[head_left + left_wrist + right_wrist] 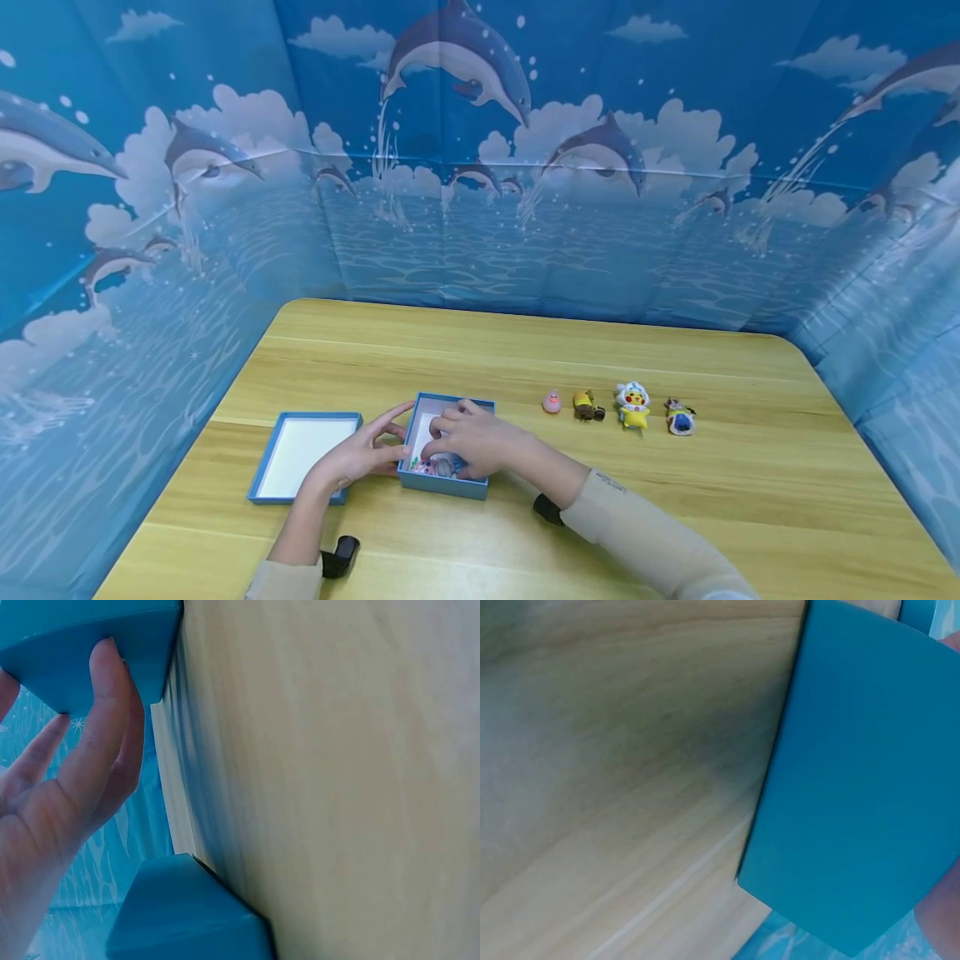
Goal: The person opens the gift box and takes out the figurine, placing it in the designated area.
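Observation:
Inside a blue box (446,486) with a white interior, several small toys (435,467) lie at the near end. My right hand (476,437) reaches over the rim into it, fingers spread and bent above the toys; nothing shows held, though its palm hides part of the pile. Against the box's left wall rests my left hand (360,454), its fingers apart and touching the outside. In the left wrist view, fingertips of that left hand (82,772) meet the blue box wall (90,645). The right wrist view shows mostly the box's outer side (862,772).
Left of the box lies a blue lid (307,454), white inside up. To the right stand or lie a pink duck figure (552,402), a yellow-brown figure (587,406), a yellow figure in a white hat (633,406) and a blue-white figure (680,417) in a row on the wooden table (750,500).

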The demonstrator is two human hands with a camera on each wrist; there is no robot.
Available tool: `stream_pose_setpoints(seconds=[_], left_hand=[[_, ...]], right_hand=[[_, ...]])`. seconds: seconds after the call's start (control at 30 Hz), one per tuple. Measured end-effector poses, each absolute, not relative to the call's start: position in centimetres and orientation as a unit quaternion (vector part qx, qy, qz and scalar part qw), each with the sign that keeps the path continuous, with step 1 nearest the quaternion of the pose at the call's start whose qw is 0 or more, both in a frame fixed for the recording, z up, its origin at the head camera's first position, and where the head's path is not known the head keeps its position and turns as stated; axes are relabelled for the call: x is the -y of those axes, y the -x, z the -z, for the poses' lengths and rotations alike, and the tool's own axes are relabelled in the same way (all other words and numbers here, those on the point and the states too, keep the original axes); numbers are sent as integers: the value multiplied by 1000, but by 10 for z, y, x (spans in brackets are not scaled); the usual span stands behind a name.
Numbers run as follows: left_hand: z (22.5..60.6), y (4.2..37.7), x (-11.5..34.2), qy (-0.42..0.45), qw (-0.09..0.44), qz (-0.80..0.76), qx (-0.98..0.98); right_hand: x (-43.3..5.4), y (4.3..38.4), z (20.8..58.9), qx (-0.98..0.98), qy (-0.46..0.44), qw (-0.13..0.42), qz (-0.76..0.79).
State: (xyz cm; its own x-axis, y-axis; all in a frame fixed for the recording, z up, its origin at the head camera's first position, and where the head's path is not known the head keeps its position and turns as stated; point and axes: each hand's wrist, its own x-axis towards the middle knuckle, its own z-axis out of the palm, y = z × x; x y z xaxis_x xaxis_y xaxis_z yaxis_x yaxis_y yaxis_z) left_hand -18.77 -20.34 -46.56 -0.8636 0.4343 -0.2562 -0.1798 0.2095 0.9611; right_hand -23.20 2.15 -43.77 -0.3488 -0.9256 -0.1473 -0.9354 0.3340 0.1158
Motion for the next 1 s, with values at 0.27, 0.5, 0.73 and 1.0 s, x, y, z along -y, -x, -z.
stream_pose_setpoints(seconds=[0.27, 0.5, 0.73, 1.0], left_hand=[[465, 188, 203, -88, 251, -625, -734], [466, 189, 204, -91, 251, -625, -734], [467, 188, 204, -90, 252, -631, -728], [466, 188, 203, -84, 254, -634, -726]], right_hand=[[-18, 232, 444, -821, 563, 10, -90], [-15, 233, 449, -835, 544, 23, -79], [-15, 234, 454, -855, 512, 3, -80], [-14, 234, 457, -875, 478, -34, -70]])
